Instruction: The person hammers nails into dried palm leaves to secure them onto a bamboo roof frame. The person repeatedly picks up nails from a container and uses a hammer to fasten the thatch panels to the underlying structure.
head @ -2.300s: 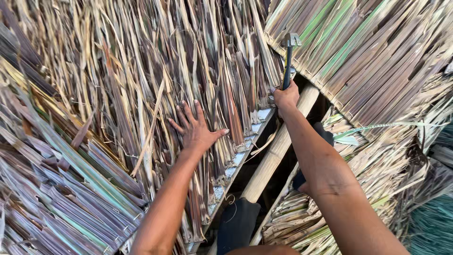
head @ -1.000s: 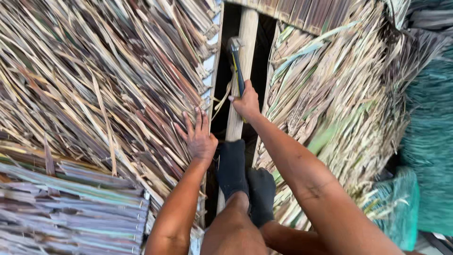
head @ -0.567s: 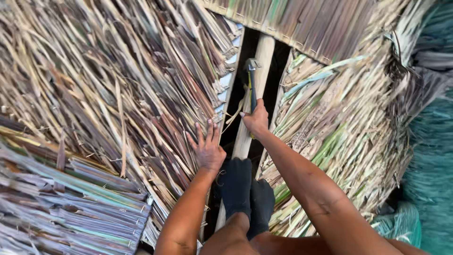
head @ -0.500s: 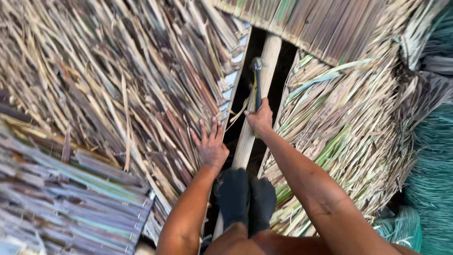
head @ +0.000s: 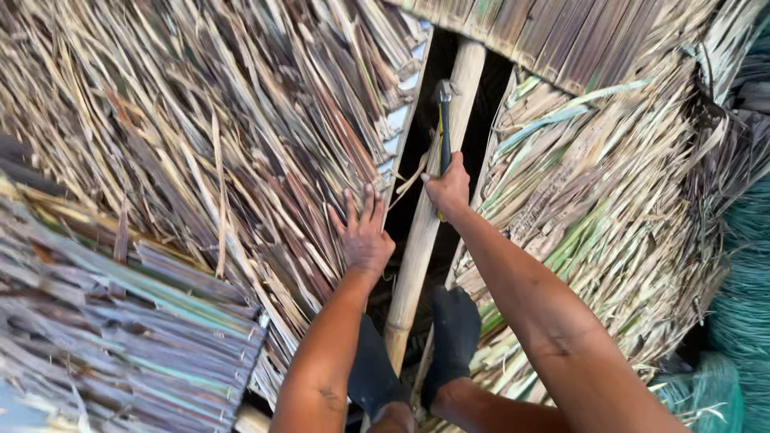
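Note:
My right hand grips the dark handle of a hammer, whose metal head points up against a pale bamboo pole. The pole runs up through a dark gap between two thatch panels. My left hand lies flat, fingers spread, on the edge of the dried palm-leaf thatch just left of the pole. Both my feet in dark socks rest by the pole's lower part.
More dried and greenish palm thatch covers the right side. A strip of stitched leaf ends lines the gap's left edge. Green netting shows at the far right. Layered thatch rows fill the lower left.
The view has swung so the pole now runs up the middle. My right hand with the hammer has lifted along the pole. My left hand stays pressed on the thatch.

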